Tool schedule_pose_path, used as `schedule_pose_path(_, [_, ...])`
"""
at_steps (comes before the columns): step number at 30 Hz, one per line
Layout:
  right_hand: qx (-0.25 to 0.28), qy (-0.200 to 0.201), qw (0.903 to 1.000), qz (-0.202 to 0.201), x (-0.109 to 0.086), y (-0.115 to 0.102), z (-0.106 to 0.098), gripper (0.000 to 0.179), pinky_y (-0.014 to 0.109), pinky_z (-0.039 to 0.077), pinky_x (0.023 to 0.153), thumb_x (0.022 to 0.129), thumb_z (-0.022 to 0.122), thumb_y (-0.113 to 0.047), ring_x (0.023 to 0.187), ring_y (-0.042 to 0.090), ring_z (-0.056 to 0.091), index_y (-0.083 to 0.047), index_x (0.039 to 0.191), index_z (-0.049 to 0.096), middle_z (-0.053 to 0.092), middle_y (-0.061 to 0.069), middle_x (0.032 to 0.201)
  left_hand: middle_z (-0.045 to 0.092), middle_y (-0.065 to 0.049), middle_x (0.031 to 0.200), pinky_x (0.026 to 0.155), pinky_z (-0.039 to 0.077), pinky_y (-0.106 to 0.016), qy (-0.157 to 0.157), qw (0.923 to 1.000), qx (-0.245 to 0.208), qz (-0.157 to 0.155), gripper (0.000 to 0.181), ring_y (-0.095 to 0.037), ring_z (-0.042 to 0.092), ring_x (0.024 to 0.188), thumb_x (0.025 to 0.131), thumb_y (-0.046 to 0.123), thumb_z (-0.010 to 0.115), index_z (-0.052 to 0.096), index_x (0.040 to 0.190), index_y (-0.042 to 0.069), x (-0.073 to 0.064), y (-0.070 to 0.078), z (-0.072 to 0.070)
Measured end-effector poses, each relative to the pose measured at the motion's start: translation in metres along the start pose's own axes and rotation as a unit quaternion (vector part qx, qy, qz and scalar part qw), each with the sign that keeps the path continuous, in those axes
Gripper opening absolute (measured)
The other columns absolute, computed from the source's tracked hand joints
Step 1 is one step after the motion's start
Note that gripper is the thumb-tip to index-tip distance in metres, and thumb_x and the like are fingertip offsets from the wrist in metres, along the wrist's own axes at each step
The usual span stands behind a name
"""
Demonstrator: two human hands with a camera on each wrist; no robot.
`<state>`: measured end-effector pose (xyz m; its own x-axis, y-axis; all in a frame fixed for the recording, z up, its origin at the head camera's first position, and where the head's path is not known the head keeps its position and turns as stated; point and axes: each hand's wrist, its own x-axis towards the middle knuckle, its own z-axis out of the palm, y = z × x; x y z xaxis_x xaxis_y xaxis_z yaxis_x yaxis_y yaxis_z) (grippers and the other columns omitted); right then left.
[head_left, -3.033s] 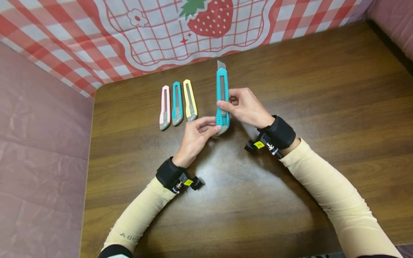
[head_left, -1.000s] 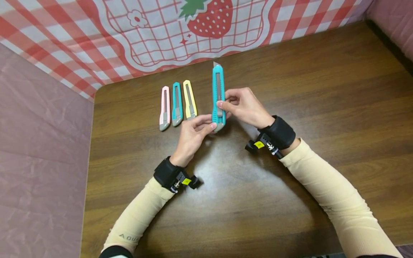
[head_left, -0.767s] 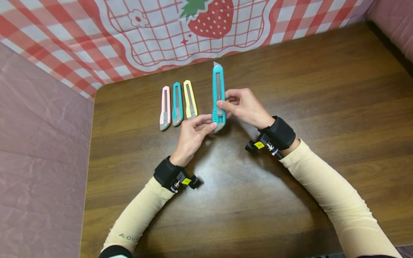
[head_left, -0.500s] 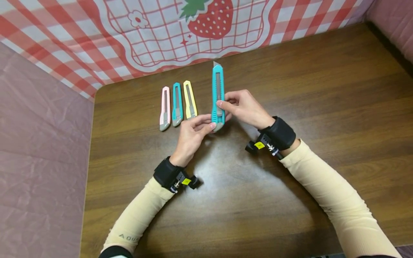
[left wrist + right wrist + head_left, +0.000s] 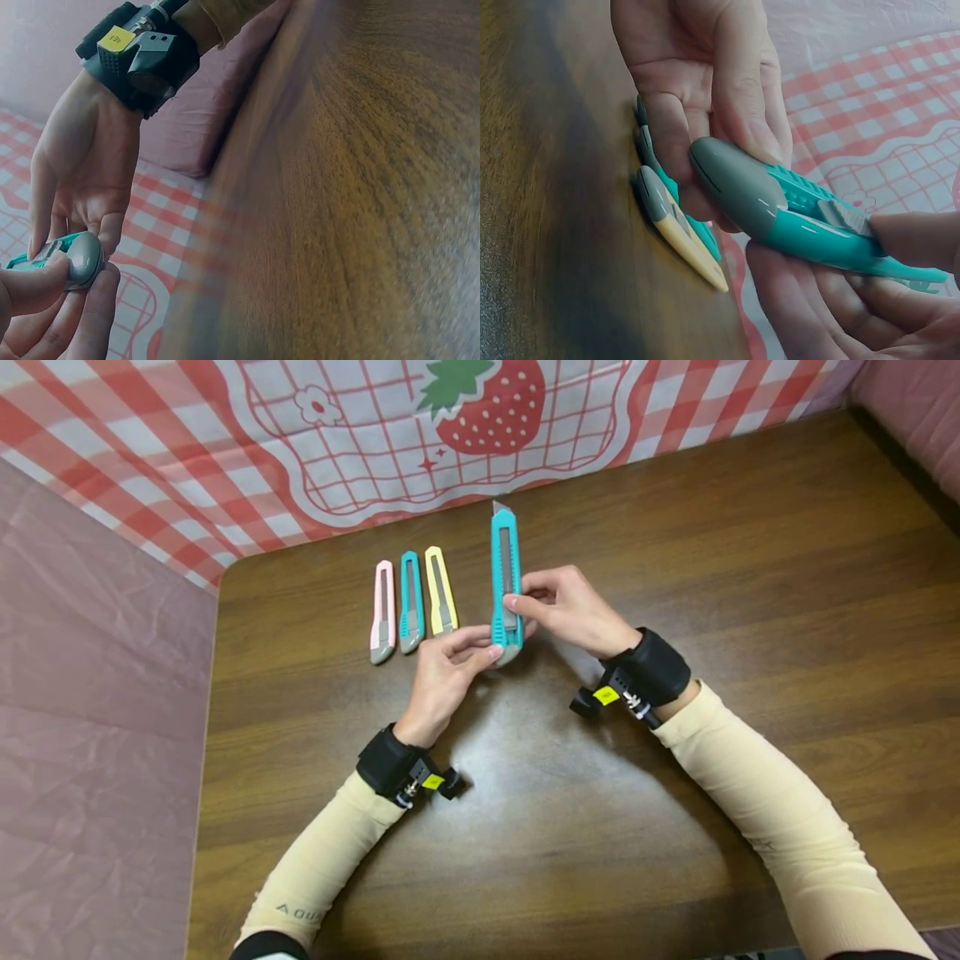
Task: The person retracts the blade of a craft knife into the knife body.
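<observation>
Moved: large teal cutter (image 5: 506, 581), blade now nearly retracted.
Left hand (image 5: 448, 672): pinching grey end cap.
Right hand (image 5: 572, 610): gripping body, thumb apparently on slider.
Nearby: pink cutter (image 5: 382, 611), small teal cutter (image 5: 409, 602), yellow cutter (image 5: 440, 590) on wooden tabletop (image 5: 675, 568).

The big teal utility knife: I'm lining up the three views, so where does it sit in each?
Head: big teal utility knife at upper centre, held by both hands.
Left wrist: only its grey end cap shows, lower left.
Right wrist: centre to right.
Shared landmark: that grey end cap.
</observation>
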<state>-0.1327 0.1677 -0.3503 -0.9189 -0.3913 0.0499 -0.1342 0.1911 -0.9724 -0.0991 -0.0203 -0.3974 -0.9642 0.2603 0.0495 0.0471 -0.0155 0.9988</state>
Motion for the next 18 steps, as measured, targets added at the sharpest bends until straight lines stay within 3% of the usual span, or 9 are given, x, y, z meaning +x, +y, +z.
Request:
schedule_pose_path(3, [-0.025, 0.009, 0.9996, -0.008, -0.003, -0.014, 0.001, 0.016, 0.02, 0.055, 0.053, 0.09, 0.057, -0.003, 0.062, 0.034, 0.062, 0.011, 0.089, 0.063, 0.065, 0.027, 0.079, 0.067, -0.022, 0.096, 0.07, 0.058, -0.026, -0.002, 1.0, -0.002, -0.004, 0.024, -0.024, 0.065, 0.082, 0.083, 0.0, 0.066, 0.064, 0.106, -0.006, 0.0, 0.002, 0.001])
schedule_pose_path(8, [-0.065, 0.021, 0.9975, -0.019, -0.007, -0.024, 0.003, 0.016, 0.016, 0.051, 0.051, 0.089, 0.057, -0.002, 0.063, 0.036, 0.062, 0.012, 0.088, 0.064, 0.065, 0.028, 0.08, 0.067, -0.024, 0.096, 0.07, 0.057, -0.024, -0.004, 0.9999, -0.003, -0.016, 0.023, -0.023, 0.064, 0.082, 0.084, -0.003, 0.065, 0.063, 0.106, -0.008, 0.001, 0.002, 0.002])
schedule_pose_path(18, [-0.06, 0.013, 0.9978, -0.027, -0.008, -0.023, 0.001, 0.012, 0.016, 0.052, 0.05, 0.087, 0.06, -0.001, 0.061, 0.035, 0.061, 0.01, 0.085, 0.065, 0.066, 0.023, 0.077, 0.067, -0.025, 0.095, 0.069, 0.057, -0.023, -0.009, 0.9997, 0.0, -0.023, 0.024, -0.023, 0.064, 0.081, 0.084, -0.003, 0.065, 0.063, 0.106, -0.008, 0.0, 0.0, 0.002])
